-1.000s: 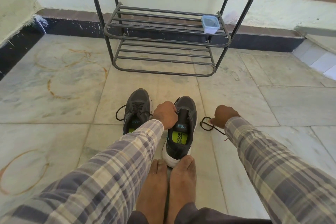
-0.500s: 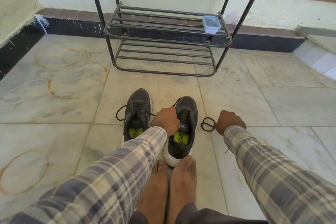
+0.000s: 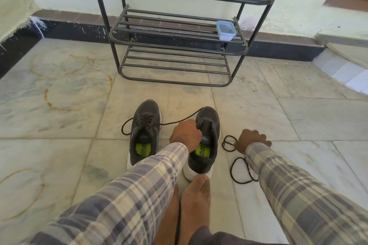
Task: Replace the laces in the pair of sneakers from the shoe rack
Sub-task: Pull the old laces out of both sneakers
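Sneaker relacing on the floor: fingers of our left hand (image 3: 186,135) grip the right sneaker (image 3: 208,115) at its throat, toe pointing away from us. The loose lace (image 3: 231,170) lies coiled just right of it, under the curled fingers of our right hand (image 3: 252,141).

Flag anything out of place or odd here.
A small lidded container sits on the rack's middle shelf, where shoes would go. Rust-coloured rings stain the floor on the left. A loose lace lies looped on the floor by the right hand, expected mid-relacing.
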`<state>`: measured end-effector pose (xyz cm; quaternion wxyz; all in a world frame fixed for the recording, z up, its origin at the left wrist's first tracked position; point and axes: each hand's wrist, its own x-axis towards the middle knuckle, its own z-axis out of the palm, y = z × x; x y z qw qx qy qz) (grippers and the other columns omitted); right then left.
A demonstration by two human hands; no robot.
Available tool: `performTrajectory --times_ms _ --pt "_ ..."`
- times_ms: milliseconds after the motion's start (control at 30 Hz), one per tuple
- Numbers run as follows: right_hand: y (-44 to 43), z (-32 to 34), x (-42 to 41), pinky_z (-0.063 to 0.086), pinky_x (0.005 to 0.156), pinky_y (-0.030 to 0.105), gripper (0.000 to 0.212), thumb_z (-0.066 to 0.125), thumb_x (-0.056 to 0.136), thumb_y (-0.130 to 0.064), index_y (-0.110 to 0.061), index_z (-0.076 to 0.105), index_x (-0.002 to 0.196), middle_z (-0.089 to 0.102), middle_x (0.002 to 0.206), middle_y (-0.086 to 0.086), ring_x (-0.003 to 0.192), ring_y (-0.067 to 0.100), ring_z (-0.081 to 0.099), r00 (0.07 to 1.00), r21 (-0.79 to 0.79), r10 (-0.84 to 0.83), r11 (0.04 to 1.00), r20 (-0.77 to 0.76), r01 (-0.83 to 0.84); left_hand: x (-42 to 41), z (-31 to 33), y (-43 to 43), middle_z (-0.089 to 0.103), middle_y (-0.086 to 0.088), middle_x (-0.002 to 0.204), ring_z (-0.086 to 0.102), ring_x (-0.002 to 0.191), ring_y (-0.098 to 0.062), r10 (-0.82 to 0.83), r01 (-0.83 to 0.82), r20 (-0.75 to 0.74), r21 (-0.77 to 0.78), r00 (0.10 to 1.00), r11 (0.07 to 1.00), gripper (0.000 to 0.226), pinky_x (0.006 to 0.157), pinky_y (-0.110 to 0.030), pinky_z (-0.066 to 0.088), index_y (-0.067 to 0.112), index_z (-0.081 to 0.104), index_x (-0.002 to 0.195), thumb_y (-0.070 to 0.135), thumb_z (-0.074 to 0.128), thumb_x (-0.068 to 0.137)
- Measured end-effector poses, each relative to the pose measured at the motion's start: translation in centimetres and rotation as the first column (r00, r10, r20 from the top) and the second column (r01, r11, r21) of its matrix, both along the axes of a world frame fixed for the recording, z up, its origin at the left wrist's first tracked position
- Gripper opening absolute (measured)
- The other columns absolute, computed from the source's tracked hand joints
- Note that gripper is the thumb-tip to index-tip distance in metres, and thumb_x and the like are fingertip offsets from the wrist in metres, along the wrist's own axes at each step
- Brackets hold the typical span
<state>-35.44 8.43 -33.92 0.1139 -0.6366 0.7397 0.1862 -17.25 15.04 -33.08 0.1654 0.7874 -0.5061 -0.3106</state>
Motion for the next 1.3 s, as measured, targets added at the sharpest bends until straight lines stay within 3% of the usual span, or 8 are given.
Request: performTrajectory --times_ms 100,233,333,467,700,933,1133,1300 --pt "-1.0 2.1 2.4 0.044 0.098 0.045 0.045 0.056 0.093 -0.043 -0.014 0.052 0.127 0.051 0.13 0.013 0.121 0.035 0.049 0.973 -0.159 0.1 0.985 0.207 -0.068 0.9 0.2 0.5 0.063 0.001 0.089 0.058 0.077 -0.016 0.029 -0.034 -0.072 -0.069 0.997 0.997 0.031 0.071 -0.03 0.045 0.018 0.062 0.097 0.046 0.05 0.098" --pt "0.6 4.0 7.8 0.051 0.095 0.046 0.054 0.062 0.086 -0.055 -0.017 0.054 0.124 0.056 0.124 0.011 0.112 0.032 0.056 0.793 -0.267 0.334 0.937 0.51 -0.224 4.8 1.4 1.6 0.064 -0.003 0.081 0.057 0.072 -0.019 0.194 -0.16 0.107 -0.266 0.975 0.951 0.038 0.068 -0.031 0.042 0.017 0.058 0.081 0.044 0.039 0.101" --pt "4.0 4.5 11.6 0.054 0.09 0.043 0.067 0.066 0.08 -0.063 -0.022 0.046 0.128 0.054 0.119 0.005 0.109 0.027 0.057 0.776 -0.274 0.494 0.868 0.393 -0.413 8.3 2.6 2.6 0.059 -0.001 0.082 0.056 0.077 -0.021 0.328 -0.266 0.129 -0.35 0.936 0.898 0.036 0.071 -0.03 0.042 0.013 0.059 0.084 0.038 0.04 0.102" --pt "7.1 3.1 12.6 0.055 0.072 0.041 0.053 0.066 0.086 -0.021 -0.016 0.035 0.129 0.061 0.108 0.009 0.091 0.029 0.064 0.758 -0.139 0.632 0.775 0.161 -0.617 11.2 3.0 4.4 0.061 -0.002 0.088 0.058 0.079 -0.019 0.423 -0.373 0.119 -0.303 0.898 0.877 0.033 0.075 -0.031 0.046 0.016 0.058 0.09 0.041 0.039 0.102" --pt "6.2 2.8 9.9 0.052 0.078 0.041 0.053 0.052 0.091 -0.007 -0.012 0.032 0.14 0.059 0.121 0.015 0.106 0.032 0.062 0.805 -0.116 0.591 0.805 0.052 -0.583 12.3 1.8 7.4 0.063 -0.005 0.094 0.055 0.08 -0.022 0.458 -0.438 0.079 -0.191 0.885 0.879 0.026 0.072 -0.032 0.043 0.016 0.06 0.095 0.038 0.047 0.1" --pt "6.4 3.9 10.0 0.047 0.08 0.038 0.033 0.051 0.092 -0.016 -0.015 0.046 0.124 0.062 0.12 0.009 0.107 0.03 0.062 0.788 -0.193 0.605 0.765 -0.111 -0.614 12.4 0.7 8.1 0.062 -0.006 0.116 0.06 0.104 -0.027 0.402 -0.401 -0.018 -0.123 0.915 0.908 0.029 0.092 -0.04 0.052 0.02 0.057 0.12 0.032 0.056 0.094" --pt "6.4 3.5 17.1 0.048 0.097 0.044 0.062 0.074 0.081 -0.041 -0.021 0.045 0.132 0.053 0.127 0.008 0.117 0.029 0.053 0.684 -0.195 0.561 0.82 0.467 -0.539 11.8 0.7 8.0 0.065 -0.004 0.119 0.062 0.104 -0.028 0.252 -0.244 0.063 -0.113 0.966 0.963 0.06 0.091 -0.04 0.052 0.034 0.039 0.142 0.023 0.058 0.087" --pt "7.5 1.5 19.3 0.053 0.09 0.043 0.049 0.066 0.088 -0.022 -0.022 0.041 0.131 0.048 0.126 0.01 0.111 0.031 0.055 0.704 -0.248 0.565 0.824 0.429 -0.51 10.9 0.6 7.4 0.067 -0.009 0.112 0.064 0.096 -0.03 0.161 -0.158 0.01 -0.147 0.987 0.977 0.067 0.087 -0.041 0.055 0.038 0.031 0.146 0.013 0.053 0.087"
